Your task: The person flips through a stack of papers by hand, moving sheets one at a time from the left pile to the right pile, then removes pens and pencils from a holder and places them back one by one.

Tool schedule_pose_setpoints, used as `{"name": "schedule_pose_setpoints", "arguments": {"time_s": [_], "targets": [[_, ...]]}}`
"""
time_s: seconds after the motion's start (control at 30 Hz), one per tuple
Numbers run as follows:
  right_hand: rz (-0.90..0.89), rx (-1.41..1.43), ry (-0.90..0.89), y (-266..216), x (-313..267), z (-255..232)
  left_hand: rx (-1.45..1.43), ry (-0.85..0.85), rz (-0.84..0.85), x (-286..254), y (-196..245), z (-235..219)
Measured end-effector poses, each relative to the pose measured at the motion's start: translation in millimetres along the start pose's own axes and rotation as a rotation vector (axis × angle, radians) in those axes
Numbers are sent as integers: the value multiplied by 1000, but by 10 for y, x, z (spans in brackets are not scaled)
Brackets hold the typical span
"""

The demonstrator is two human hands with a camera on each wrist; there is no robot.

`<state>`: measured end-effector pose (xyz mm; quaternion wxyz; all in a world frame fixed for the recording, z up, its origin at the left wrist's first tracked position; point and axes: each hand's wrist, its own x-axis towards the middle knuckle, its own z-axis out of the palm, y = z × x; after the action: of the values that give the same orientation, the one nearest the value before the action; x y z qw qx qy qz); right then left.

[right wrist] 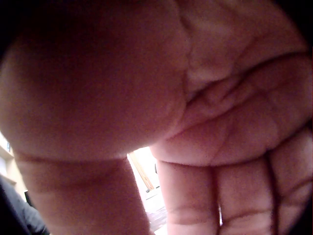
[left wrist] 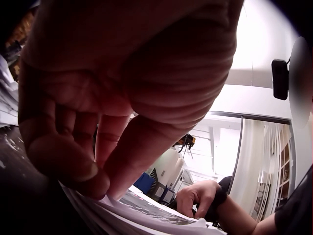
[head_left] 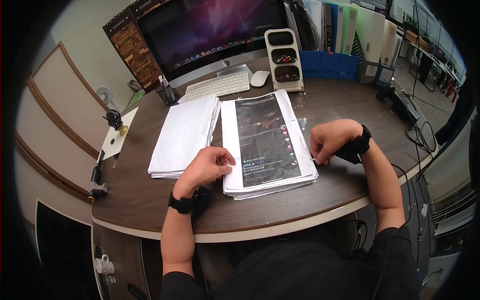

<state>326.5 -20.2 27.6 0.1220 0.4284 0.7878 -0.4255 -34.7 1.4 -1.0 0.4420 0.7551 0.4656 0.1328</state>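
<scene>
A stack of papers (head_left: pixel 231 125) lies in front of me, its top sheet (head_left: pixel 262 135) printed with a dark phone screenshot. My left hand (head_left: pixel 204 166) pinches the stack's left edge between thumb and forefinger. The left wrist view shows the thumb (left wrist: pixel 73 161) bent against the paper edge (left wrist: pixel 105 208). At the opposite edge, my right hand (head_left: pixel 336 139) has its fingers curled, with thumb and forefinger pinching a bit of white paper (head_left: pixel 313 159). The palm (right wrist: pixel 146 88) fills the right wrist view, and its fingertips fall outside that frame.
Another white paper stack (head_left: pixel 184 131) lies to the left. Behind are a keyboard (head_left: pixel 218 86), a mouse (head_left: pixel 259 78), a pen holder (head_left: pixel 167 93), a monitor (head_left: pixel 215 30) and a three-compartment organizer (head_left: pixel 285 60). A desk phone (head_left: pixel 397 104) with loose cables stands at the right.
</scene>
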Motion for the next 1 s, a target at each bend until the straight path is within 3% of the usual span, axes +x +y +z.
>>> {"name": "schedule_pose_setpoints", "arguments": {"time_s": [0.43, 1.0], "targets": [[-27, -8, -49, 71, -15, -29, 17, -10, -5, -2, 8, 9], [222, 106, 134, 270, -228, -148, 46, -20, 5, 4, 3, 8]]}}
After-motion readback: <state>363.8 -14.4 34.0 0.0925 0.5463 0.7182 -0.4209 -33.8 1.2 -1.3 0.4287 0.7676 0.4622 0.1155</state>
